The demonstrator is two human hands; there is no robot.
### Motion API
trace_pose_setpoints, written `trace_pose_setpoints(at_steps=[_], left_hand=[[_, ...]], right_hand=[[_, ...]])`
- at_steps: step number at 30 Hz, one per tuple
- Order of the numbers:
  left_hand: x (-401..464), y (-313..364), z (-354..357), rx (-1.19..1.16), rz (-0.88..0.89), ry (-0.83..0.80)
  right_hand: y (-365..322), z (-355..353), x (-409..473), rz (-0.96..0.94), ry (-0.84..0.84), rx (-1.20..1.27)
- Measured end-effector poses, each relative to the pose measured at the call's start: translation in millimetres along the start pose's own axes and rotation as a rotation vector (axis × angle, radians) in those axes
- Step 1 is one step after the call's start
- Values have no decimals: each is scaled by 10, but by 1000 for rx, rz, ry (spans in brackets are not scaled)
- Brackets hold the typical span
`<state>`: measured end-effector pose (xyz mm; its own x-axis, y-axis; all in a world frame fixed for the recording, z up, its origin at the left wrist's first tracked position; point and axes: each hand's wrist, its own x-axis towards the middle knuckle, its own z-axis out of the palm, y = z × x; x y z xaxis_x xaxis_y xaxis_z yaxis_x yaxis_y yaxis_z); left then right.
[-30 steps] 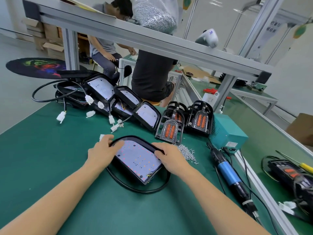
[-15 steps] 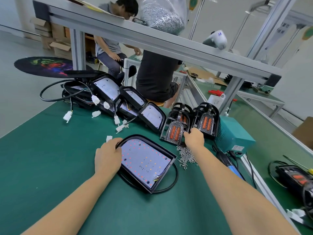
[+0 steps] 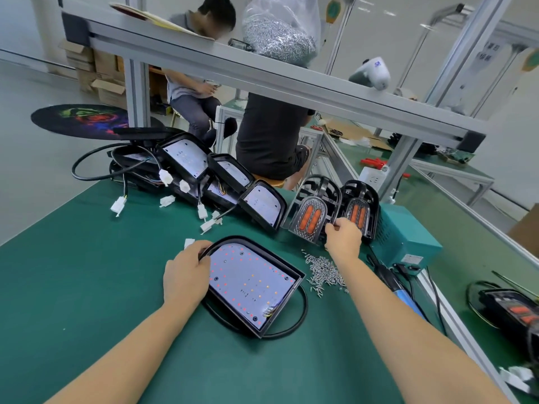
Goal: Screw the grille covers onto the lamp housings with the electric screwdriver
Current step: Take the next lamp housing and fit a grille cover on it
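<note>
Gripping the near rim of the open lamp housing [image 3: 250,284] with our left hand [image 3: 186,272], we steady it flat on the green mat [image 3: 87,287]; our right hand [image 3: 344,237] pinches the front grille cover [image 3: 310,221] leaning beyond the loose screws [image 3: 323,271]

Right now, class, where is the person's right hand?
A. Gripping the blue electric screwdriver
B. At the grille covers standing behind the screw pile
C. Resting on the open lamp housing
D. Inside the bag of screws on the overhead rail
B: the right hand reaches the upright grille covers, past the loose screws, while the electric screwdriver lies untouched on the mat.
</note>
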<state>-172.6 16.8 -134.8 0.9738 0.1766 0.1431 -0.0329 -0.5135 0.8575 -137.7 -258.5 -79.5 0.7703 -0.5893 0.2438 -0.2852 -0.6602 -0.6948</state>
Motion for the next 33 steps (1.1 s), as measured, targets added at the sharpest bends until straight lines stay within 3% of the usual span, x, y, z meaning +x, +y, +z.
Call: trace_pose_setpoints(at_steps=[4,10,18,21,24,33], left_hand=[[4,0,-4,-71,-30,-9],[126,149,-11,-261,-73,-45],[272,257,-37,-880,-436,-231],[282,229,-57,-1042,-497,-384],[275,236,-66,-1100,-521,-468],[240,291,-102,-1173,-515,-484]], right_hand=[[-139,-330,-186,-212,-121,64],[-347,-585,-648,-492,-362,-67],[-500,-527,-835,-525,-495,-203],[-524,-511,-842,-503,-505,-250],[-525,-469,-869,-504,-509,-296],[-536,-352,-942,-595,-468,-315]])
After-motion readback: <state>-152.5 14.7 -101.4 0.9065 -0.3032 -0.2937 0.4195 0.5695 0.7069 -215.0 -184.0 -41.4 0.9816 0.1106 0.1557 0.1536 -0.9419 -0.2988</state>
